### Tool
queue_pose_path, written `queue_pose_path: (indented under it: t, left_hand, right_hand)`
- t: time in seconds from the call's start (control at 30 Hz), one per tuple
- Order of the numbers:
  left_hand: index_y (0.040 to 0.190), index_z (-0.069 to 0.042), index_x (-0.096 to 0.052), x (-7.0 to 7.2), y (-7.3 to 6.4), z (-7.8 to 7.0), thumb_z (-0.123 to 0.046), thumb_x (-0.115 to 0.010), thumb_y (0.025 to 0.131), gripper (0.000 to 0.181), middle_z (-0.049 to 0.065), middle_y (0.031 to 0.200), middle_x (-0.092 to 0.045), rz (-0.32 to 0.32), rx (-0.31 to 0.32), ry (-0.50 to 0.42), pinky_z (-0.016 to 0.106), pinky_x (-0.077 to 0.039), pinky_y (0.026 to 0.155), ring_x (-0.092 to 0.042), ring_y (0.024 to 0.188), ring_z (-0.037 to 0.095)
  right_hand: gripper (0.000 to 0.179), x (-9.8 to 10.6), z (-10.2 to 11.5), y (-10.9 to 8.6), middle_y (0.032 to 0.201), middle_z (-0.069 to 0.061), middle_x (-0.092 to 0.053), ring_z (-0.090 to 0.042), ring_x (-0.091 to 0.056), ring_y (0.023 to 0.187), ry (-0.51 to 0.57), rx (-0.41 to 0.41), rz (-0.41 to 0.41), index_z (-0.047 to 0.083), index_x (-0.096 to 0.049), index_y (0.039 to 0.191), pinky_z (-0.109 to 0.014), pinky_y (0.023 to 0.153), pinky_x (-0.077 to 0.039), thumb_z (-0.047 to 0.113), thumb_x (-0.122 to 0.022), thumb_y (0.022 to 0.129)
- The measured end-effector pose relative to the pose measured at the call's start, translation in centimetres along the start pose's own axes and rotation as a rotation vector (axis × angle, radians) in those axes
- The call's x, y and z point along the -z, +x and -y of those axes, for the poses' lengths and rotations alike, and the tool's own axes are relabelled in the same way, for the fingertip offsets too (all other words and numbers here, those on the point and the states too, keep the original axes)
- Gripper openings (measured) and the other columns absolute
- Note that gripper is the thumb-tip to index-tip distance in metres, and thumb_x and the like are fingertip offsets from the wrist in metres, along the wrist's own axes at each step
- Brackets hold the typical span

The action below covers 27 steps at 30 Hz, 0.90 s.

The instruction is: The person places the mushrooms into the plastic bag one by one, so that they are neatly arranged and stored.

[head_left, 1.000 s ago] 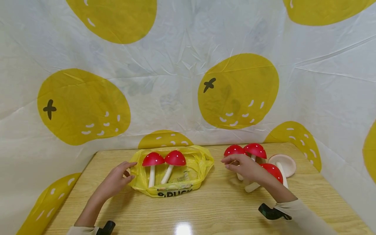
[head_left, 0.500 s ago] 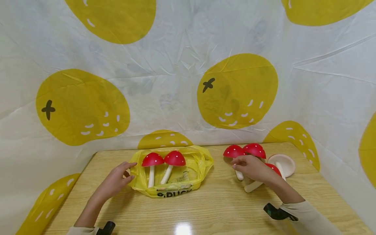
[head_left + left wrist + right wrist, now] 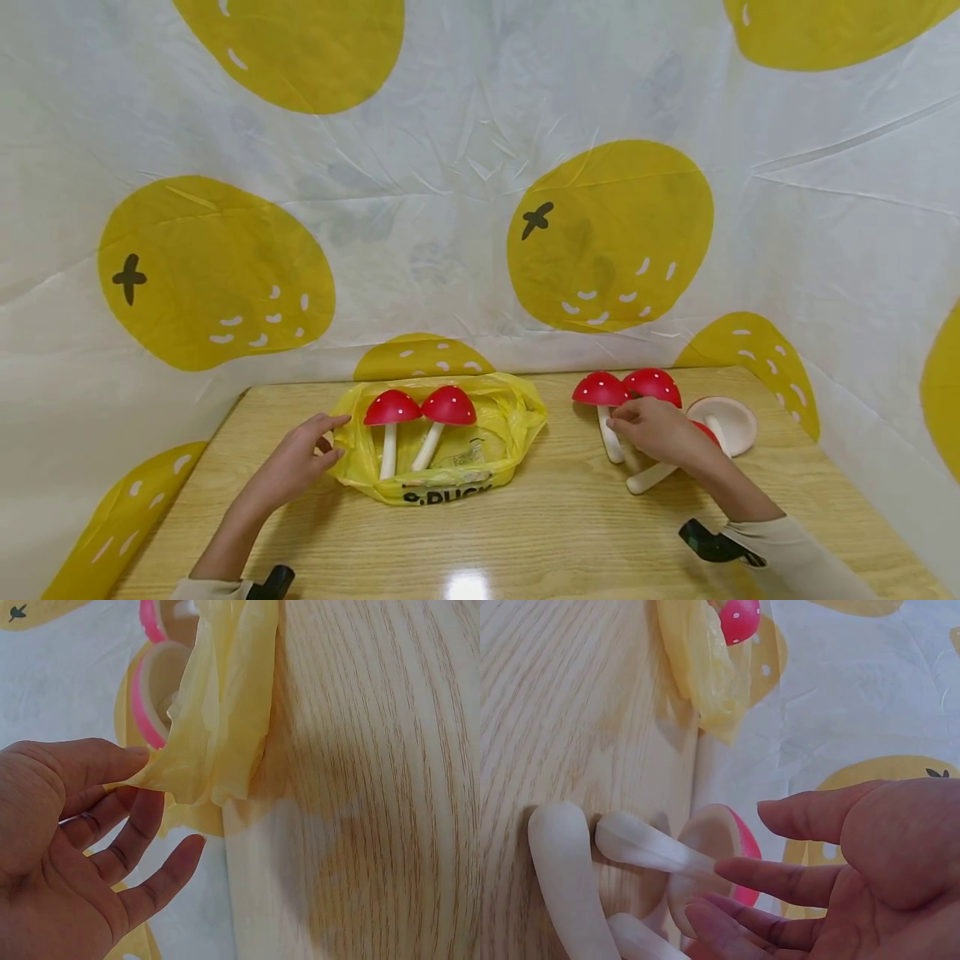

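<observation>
My left hand point(image 3: 296, 458) pinches the left edge of a yellow plastic bag point(image 3: 217, 727) between thumb and fingertips. In the bag's mouth lie two toy mushrooms with red, white-dotted caps, a left one point(image 3: 392, 407) and a right one point(image 3: 448, 406), stems toward me. On the right, my right hand point(image 3: 660, 429) hovers over a group of several similar mushrooms, its thumb and fingers spread apart. Its fingertips are by the stem of the leftmost mushroom point(image 3: 652, 846); whether they touch it I cannot tell. The hand partly hides the mushrooms behind and below it.
One mushroom point(image 3: 733, 423) at the far right shows its pale underside. Another stem point(image 3: 651, 477) points toward the front left. The wooden table point(image 3: 570, 542) ends at a white cloth backdrop point(image 3: 442, 250) printed with yellow fruit.
My right hand has drawn a little to the right over the group, uncovering more of the leftmost mushroom's stem. The left hand and the bag have stayed put.
</observation>
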State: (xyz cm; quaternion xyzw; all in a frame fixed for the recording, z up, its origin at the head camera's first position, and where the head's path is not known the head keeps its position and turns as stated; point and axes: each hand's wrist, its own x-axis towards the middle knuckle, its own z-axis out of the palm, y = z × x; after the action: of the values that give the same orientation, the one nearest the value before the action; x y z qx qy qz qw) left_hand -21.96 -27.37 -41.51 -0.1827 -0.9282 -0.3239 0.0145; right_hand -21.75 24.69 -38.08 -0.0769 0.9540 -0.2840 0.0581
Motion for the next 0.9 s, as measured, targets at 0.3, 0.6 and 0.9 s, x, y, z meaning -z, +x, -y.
queue_pose_path:
  t: [0.3,0.6,0.9]
  left_hand:
    - [0.139,0.007,-0.055,0.0,-0.1,-0.2,0.003,-0.068,0.092,0.049,0.011,0.107,-0.061,-0.004,-0.004,-0.001,0.024,-0.05,0.06,-0.06,0.082,0.015]
    - [0.139,0.006,-0.056,-0.2,-0.1,0.0,0.002,-0.069,0.092,0.049,0.011,0.108,-0.061,0.0,0.001,0.008,0.024,-0.05,0.06,-0.059,0.082,0.015]
    - [0.14,0.005,-0.055,-0.2,-0.2,0.3,0.002,-0.068,0.092,0.05,0.012,0.111,-0.061,-0.004,0.007,-0.001,0.024,-0.051,0.061,-0.06,0.084,0.016]
  right_hand:
    - [0.031,-0.3,-0.5,0.4,0.111,-0.021,-0.072,-0.024,-0.063,0.087,-0.064,0.004,0.033,-0.006,-0.071,0.118,-0.033,0.067,-0.05,0.012,-0.066,0.094]
    - [0.036,-2.0,-0.3,0.7,0.096,-0.013,-0.068,-0.018,-0.054,0.067,0.067,0.047,0.09,-0.011,-0.064,0.127,-0.028,0.06,-0.046,0.005,-0.064,0.094]
    - [0.029,-2.7,-0.3,1.4,0.096,-0.01,-0.069,-0.018,-0.05,0.065,0.084,0.023,0.061,-0.004,-0.07,0.122,-0.025,0.055,-0.042,0.005,-0.068,0.094]
